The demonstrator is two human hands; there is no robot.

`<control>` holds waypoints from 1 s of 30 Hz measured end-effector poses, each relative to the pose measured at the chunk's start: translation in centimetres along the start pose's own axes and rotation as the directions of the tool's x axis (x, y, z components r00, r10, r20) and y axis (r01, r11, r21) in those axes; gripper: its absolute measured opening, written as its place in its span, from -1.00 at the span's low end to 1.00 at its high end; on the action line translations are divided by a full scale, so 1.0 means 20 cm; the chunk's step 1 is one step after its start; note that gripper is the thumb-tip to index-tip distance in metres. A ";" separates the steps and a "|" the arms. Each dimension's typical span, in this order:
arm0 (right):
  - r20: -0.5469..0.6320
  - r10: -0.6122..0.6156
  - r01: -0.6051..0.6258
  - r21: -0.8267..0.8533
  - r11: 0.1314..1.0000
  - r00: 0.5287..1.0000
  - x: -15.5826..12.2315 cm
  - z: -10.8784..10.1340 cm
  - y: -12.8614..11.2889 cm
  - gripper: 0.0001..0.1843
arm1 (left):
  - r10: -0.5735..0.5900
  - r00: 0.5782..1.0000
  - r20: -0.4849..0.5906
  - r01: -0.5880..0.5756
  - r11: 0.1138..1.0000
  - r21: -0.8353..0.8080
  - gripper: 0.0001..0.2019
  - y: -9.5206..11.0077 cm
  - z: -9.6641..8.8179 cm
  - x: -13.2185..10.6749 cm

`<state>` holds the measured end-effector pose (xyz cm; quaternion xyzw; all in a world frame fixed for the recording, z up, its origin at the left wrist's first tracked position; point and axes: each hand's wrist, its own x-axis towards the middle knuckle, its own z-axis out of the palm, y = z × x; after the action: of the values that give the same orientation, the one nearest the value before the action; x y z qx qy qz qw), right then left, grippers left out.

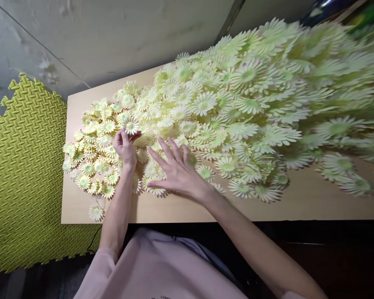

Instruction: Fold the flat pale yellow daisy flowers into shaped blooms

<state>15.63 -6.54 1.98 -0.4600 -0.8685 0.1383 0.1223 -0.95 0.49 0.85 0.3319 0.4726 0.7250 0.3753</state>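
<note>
Between the closed fingers of my left hand (125,146) is an artificial daisy (131,125), its pale petals facing up and its greenish centre showing. What lies behind the daisy in those fingers is hidden. My right hand (177,169) is spread palm down with fingers apart, over the near edge of a large pile of loose daisy heads (202,104). Whether its fingertips touch the flowers I cannot tell. Left of my left hand lies a smaller heap of daisies (103,141). One single daisy (96,213) rests near the table's front left corner.
The flowers spread over a light wooden table (180,209), stretching far to the right, where they blur. A yellow-green foam mat (25,178) stands along the left side. Behind the table is a grey, stained wall (127,37). Dark objects (321,12) show at the upper right.
</note>
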 end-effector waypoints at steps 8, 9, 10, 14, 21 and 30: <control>-0.135 -0.011 0.000 -0.076 0.997 0.991 0.10 0.08 0.05 -0.64 | 0.019 1.000 0.013 -0.018 0.999 -0.027 -0.62 0.00 -0.01 0.00; -0.155 -0.038 0.030 -0.054 0.998 0.987 0.11 0.06 0.07 -0.67 | 0.016 1.000 0.021 -0.015 0.999 -0.031 -0.62 0.00 -0.01 0.00; -0.187 -0.055 0.052 -0.020 0.998 0.981 0.12 0.04 0.09 -0.68 | 0.011 1.000 0.027 -0.010 1.000 -0.030 -0.63 0.00 -0.01 0.00; -0.473 0.063 0.042 0.208 0.977 0.879 0.22 -0.12 0.21 -0.81 | -0.009 0.999 0.031 0.010 0.999 -0.040 -0.63 -0.01 -0.01 0.00; -0.663 0.325 -0.156 0.302 0.941 0.675 0.34 -0.53 0.44 -0.63 | -0.021 1.000 0.016 0.022 0.999 -0.038 -0.62 0.00 0.00 0.00; -0.406 0.232 -0.072 0.373 0.925 0.884 0.10 -0.53 0.27 -0.65 | -0.031 0.996 0.078 0.034 0.999 -0.032 -0.64 -0.01 -0.01 0.00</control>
<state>22.34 -0.64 10.21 -0.5181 -0.7401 0.1903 0.3842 -1.00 0.45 0.66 0.3456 0.4508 0.7132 0.4106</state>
